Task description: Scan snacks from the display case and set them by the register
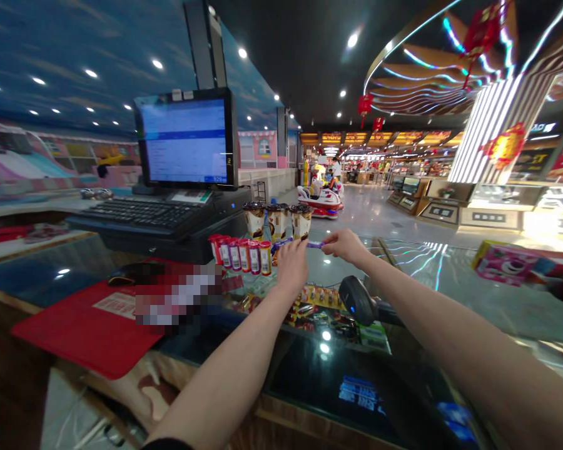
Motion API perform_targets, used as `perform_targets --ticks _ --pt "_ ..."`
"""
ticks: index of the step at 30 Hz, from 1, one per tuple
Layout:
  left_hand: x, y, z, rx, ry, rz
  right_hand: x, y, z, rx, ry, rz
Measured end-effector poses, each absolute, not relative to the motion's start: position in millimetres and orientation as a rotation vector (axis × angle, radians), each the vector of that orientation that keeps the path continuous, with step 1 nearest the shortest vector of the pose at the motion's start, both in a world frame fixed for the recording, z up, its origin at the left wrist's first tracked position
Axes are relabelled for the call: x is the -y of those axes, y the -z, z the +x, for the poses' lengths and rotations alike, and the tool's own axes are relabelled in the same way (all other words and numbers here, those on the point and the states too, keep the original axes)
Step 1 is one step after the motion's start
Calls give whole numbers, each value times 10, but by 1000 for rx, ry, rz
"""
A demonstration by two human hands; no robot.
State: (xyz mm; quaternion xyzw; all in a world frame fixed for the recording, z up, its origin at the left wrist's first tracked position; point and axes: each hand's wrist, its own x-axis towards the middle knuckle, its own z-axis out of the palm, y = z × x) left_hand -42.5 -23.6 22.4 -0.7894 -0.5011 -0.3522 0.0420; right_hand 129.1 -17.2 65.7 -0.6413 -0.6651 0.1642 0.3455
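Note:
Both arms reach over a glass-topped counter (328, 275). My right hand (343, 245) pinches one end of a thin purple packet (314, 245). My left hand (293, 265) is closed at the packet's other side, with its fingertips beside purple wrapping. Just left of it stands a row of several small tubes with red, purple and orange wrappers (244, 255). Behind the hands are three brown and cream cups with dark lids (278, 222). Below my right hand a black barcode scanner (357, 300) rests on the counter.
At the left are a monitor (187, 140), a keyboard (147, 212) and a red mat (89, 325) with a black mouse (136, 273). A pink box (505, 264) is at the right, beside a dark, blurred shape. Snacks show under the glass.

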Motion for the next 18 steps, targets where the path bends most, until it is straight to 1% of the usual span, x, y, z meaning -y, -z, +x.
perform_targets --ticks 3,6,11,18 --pt "217 -211 -438 1575 1059 -2407 101 -669 1242 1766 -400 -1675" --pt "162 -185 -442 1603 1193 -2409 39 -696 1156 1815 -364 -1679" --pt "111 -131 -433 1440 1353 -2453 -38 -727 1016 1878 -361 -1671" --pt "141 -130 -448 1522 1201 -2473 -96 -734 891 1906 -328 -1713"
